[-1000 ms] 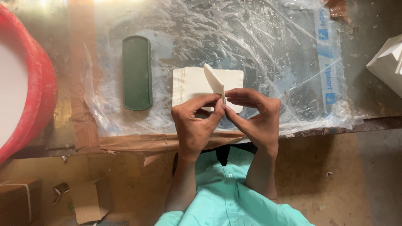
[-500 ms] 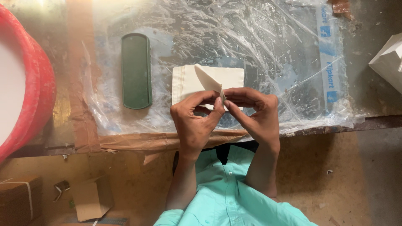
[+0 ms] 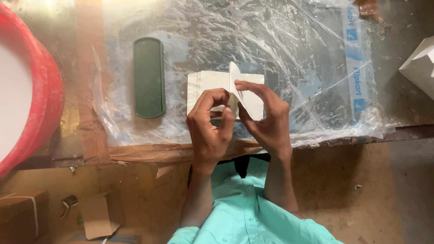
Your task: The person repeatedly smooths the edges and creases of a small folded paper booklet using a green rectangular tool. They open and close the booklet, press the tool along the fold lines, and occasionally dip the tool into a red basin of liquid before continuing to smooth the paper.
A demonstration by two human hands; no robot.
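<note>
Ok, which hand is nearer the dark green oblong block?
Left. The left hand sits just right of the green block, over the cream paper stack; the right hand is farther right, beyond the left.

I read this as a small packing workshop: rough worn workbench [image 3: 407,90] covered with crinkled clear plastic sheet [image 3: 289,40], brown tape strips [image 3: 90,90] stuck on it, big red tub [image 3: 40,104] at one side, cardboard boxes [image 3: 101,214] on a dusty bare floor [image 3: 361,190] below.

Cream paper stack [image 3: 212,86], dark green oblong block [image 3: 148,77], red tub [image 3: 43,90] (white inside), mint shirt [image 3: 246,217].
</note>
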